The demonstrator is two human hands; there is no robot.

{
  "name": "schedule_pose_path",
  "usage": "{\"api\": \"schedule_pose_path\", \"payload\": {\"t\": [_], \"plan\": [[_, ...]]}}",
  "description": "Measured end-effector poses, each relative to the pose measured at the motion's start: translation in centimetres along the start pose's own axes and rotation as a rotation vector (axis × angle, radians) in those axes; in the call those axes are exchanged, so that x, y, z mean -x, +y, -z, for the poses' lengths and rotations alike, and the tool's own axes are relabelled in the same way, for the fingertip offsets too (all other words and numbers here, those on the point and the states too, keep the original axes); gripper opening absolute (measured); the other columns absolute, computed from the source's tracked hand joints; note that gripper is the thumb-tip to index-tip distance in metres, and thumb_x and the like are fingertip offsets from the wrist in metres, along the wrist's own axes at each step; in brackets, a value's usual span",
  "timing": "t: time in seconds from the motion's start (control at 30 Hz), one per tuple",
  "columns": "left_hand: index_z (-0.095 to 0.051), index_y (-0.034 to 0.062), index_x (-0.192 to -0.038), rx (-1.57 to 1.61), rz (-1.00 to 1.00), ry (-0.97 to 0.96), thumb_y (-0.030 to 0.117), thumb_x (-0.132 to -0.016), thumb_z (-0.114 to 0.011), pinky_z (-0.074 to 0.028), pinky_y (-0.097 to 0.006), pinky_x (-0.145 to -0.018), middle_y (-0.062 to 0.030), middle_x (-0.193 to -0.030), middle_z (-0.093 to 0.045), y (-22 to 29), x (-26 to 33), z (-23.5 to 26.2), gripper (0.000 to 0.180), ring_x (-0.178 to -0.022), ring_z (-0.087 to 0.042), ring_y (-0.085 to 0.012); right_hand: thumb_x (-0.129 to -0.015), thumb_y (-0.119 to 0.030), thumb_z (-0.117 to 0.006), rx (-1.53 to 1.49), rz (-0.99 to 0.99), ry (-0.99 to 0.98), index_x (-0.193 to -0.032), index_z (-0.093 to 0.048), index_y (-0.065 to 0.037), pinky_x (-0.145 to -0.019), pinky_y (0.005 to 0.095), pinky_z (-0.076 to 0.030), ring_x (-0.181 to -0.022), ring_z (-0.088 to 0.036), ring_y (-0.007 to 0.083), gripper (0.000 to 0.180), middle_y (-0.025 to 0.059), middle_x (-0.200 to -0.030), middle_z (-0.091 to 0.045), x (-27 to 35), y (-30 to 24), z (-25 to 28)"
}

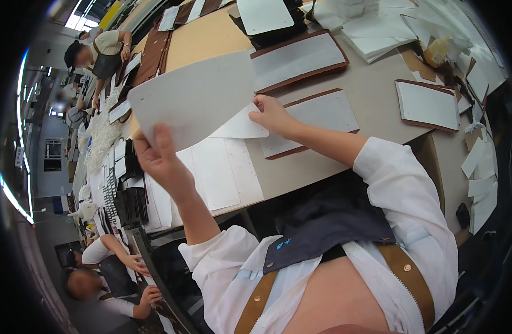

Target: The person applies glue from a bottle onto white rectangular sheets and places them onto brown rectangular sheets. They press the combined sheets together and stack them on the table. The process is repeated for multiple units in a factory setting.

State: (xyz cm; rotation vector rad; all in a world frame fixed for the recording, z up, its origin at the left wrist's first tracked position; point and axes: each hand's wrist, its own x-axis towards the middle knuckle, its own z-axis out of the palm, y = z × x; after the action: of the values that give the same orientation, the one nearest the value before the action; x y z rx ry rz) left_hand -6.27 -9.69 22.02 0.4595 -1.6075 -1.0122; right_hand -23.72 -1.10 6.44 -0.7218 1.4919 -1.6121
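Observation:
A large white sheet (197,92), stiff, slightly curved and with small holes near its edges, is held up over the worktable. My left hand (164,158) grips its lower left edge, thumb on the face towards me. At the sheet's right edge, my right hand (272,117) is closed in a pinch, its fingertips partly hidden. A second white piece (245,123) shows just below, by my right fingers; whether they touch it I cannot tell. Beside my right forearm lies a white panel with brown edges (317,119).
Beyond it is a thicker brown-edged stack (300,58), with another brown-edged panel (428,106) at right. White sheets (217,172) lie along the near edge. A white stack (378,33) stands at the far right. Two co-workers (108,53) (114,273) are at the left.

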Motion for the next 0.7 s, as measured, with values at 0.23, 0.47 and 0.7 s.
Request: {"api": "schedule_pose_path", "payload": {"t": [0.23,0.47,0.7], "plan": [[-0.056,-0.0029,-0.123,-0.102,-0.447,0.383,0.019,-0.1,-0.066,-0.049,-0.034,-0.1,-0.0118,-0.119,-0.063,7.4,-4.7,6.8,0.033,-0.108,-0.063,-0.0169,-0.089,-0.02,-0.071,-0.279,-0.186,0.15,-0.134,-0.049,0.009,-0.095,0.0402,-0.051,-0.119,-0.061,0.0297,0.058,0.0217,-0.131,-0.06,-8.8,-2.2,-3.6],[-0.055,-0.0031,-0.133,-0.063,-0.177,0.387,0.02,-0.102,-0.063,-0.049,-0.035,-0.103,-0.0121,-0.124,-0.064,4.3,-0.5,8.5,0.039,-0.116,-0.062,-0.0172,-0.097,-0.034,-0.068,-0.132,-0.178,0.041,-0.149,-0.036,0.007,-0.117,0.044,-0.033,-0.143,-0.039,0.0283,0.073,0.0242,-0.148,-0.045,0.7,-3.3,-1.5],[-0.058,0.0008,-0.118,0.289,0.1,0.175,0.017,-0.102,-0.065,-0.053,-0.03,-0.091,-0.0059,-0.108,-0.068,0.1,2.1,2.1,0.024,-0.099,-0.066,-0.0114,-0.104,-0.033,-0.057,-0.545,0.206,-0.22,-0.143,-0.046,0.005,-0.111,0.0324,-0.039,-0.123,-0.058,0.0173,0.056,0.0116,-0.134,-0.061,6.9,-10.1,6.7]]}}
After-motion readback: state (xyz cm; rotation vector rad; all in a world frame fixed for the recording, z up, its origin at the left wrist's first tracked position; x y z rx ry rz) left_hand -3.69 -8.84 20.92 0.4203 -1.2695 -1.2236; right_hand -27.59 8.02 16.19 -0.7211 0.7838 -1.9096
